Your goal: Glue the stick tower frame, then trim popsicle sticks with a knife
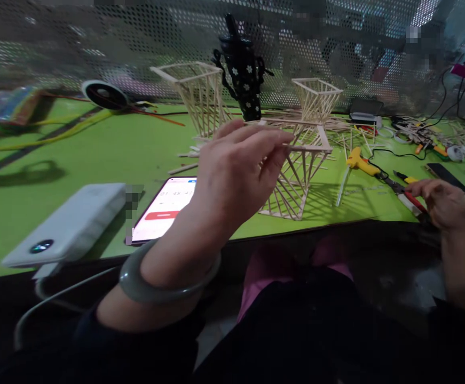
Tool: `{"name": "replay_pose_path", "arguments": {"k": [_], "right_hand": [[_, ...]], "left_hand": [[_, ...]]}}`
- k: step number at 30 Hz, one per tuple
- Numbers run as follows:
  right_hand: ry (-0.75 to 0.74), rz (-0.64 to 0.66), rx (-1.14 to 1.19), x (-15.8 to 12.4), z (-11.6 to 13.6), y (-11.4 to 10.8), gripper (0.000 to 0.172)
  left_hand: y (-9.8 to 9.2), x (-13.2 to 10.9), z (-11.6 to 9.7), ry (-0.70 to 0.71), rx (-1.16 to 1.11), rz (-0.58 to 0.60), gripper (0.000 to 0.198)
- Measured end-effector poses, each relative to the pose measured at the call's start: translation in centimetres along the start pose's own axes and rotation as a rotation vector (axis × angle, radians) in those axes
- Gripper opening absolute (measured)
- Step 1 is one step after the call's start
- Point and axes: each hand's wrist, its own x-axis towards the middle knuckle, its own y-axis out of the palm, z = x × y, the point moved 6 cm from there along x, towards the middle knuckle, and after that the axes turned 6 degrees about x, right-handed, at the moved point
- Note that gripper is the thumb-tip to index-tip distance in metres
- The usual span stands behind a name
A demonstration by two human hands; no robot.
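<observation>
My left hand (236, 165), with a grey bangle on its wrist, reaches over a small tower of thin wooden sticks (302, 181) near the table's front edge. Its fingers are pinched at the tower's square top frame, and the hand hides the left part of the tower. Off to the right, my right hand (444, 202) has its fingers curled at the handles of red-handled pliers (408, 197); the grip is partly hidden. A yellow glue gun (362, 161) with a glue stick (343, 186) lies between the tower and the pliers.
Two more stick towers, one left (200, 101) and one right (318, 98), stand behind, beside a black flowered tumbler (242, 74). A lit phone (162, 208) and a white power bank (72, 224) with a cable lie left. Loose sticks (420, 130) cover the back right.
</observation>
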Motion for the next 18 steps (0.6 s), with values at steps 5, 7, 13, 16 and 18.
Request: {"name": "replay_pose_path", "arguments": {"k": [5, 7, 13, 16, 18], "right_hand": [[-0.108, 0.204, -0.490, 0.5, 2.2, 2.0, 0.035], [-0.169, 0.178, -0.486, 1.9, 4.8, 4.4, 0.041], [-0.393, 0.150, -0.343, 6.7, 12.1, 12.5, 0.037], [-0.427, 0.197, -0.379, 8.6, 12.8, 15.0, 0.033], [-0.416, 0.229, -0.401, 9.3, 12.3, 16.1, 0.028]], "left_hand": [[-1.7, 0.6, -0.8, 0.016, 0.095, -0.111, 0.015], [-2.4, 0.8, -1.4, 0.050, 0.143, -0.189, 0.016], [-2.7, 1.1, -2.6, 0.063, 0.148, -0.112, 0.015], [-2.3, 1.2, -2.2, 0.049, 0.168, -0.081, 0.021], [-1.5, 1.3, -1.7, 0.067, 0.156, -0.023, 0.024]]}}
